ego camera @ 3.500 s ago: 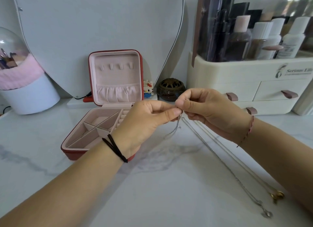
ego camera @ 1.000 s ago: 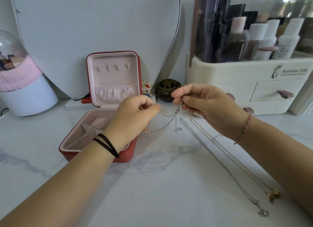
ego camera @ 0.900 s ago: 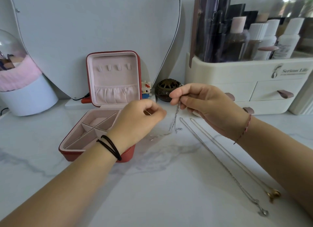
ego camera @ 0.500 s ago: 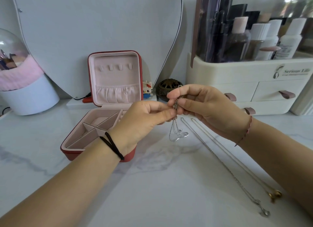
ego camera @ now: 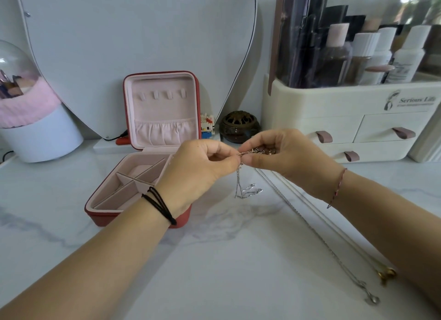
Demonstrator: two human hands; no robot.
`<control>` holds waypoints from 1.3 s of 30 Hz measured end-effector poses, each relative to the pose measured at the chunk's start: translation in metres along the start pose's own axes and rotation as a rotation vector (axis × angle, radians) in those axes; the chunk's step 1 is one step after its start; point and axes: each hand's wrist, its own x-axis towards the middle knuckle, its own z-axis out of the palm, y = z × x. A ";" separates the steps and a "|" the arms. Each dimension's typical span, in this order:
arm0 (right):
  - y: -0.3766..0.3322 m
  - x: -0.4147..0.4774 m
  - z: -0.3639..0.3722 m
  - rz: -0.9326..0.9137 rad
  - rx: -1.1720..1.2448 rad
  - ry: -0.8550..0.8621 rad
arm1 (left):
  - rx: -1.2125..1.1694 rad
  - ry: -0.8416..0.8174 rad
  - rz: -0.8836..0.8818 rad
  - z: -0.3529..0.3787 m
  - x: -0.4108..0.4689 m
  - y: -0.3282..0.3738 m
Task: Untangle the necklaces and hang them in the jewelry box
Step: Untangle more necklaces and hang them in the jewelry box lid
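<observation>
The silver necklace (ego camera: 237, 183) hangs straight down from where your fingertips meet, its loose end coiled on the marble counter (ego camera: 226, 260), with more of it bunched in your right hand (ego camera: 288, 162). Both hands pinch it. The jewelry box (ego camera: 105, 220) lies to the left, nearer your left hand (ego camera: 198, 174). A second ago your hands were apart, with the chain strung between them.

Marble table (ego camera: 214, 272): jewelry box (ego camera: 112, 195), necklaces (ego camera: 330, 249).
</observation>
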 end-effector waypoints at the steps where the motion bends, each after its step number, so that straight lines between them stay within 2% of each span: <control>1: 0.000 0.000 0.000 0.004 -0.005 -0.002 | -0.023 -0.014 -0.030 0.000 0.001 0.000; 5: -0.002 0.000 -0.003 0.021 -0.004 -0.031 | -0.128 -0.121 -0.111 -0.003 0.003 0.001; 10: -0.003 -0.001 -0.002 0.054 0.015 -0.103 | -0.426 -0.213 -0.248 -0.001 0.004 0.005; 14: -0.005 0.000 -0.003 0.111 0.206 -0.116 | -0.547 -0.241 -0.310 -0.003 0.006 0.007; 20: -0.007 0.000 -0.007 0.232 0.533 -0.150 | -0.510 -0.212 -0.317 0.000 0.006 0.002; 23: -0.007 0.000 -0.007 0.264 0.619 -0.184 | -0.526 -0.243 -0.316 -0.001 0.007 0.001; 27: -0.005 0.000 -0.006 0.254 0.630 -0.218 | -0.551 -0.288 -0.323 0.001 0.008 0.000; 33: -0.004 0.000 -0.004 0.196 0.608 -0.249 | -0.800 -0.323 -0.375 -0.001 0.010 -0.001; 39: -0.004 0.001 -0.007 0.186 0.547 -0.226 | -0.824 -0.361 -0.360 0.003 0.009 -0.002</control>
